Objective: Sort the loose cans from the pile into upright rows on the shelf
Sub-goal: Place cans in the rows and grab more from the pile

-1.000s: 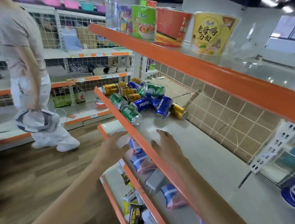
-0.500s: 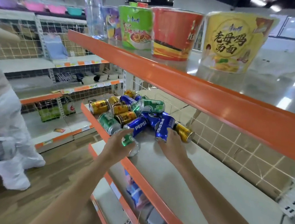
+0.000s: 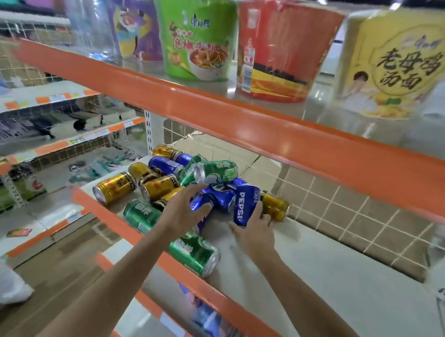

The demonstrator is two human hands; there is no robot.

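change: a second ago your hands hovered short of the pile; now your right hand [image 3: 254, 229] has its fingers wrapped round a blue pepsi can [image 3: 245, 205] at the pile's near edge, and your left hand [image 3: 182, 213] curls over another blue can [image 3: 204, 204], seemingly gripping it. first picks under way; no can upright yet.
surroundings: cans heaped at the left end of the shelf [image 3: 328, 282]; two green cans [image 3: 194, 251] lie along its orange lip under your left forearm; gold can [image 3: 274, 205] just behind the pepsi. noodle cups [image 3: 283, 49] on the shelf above.
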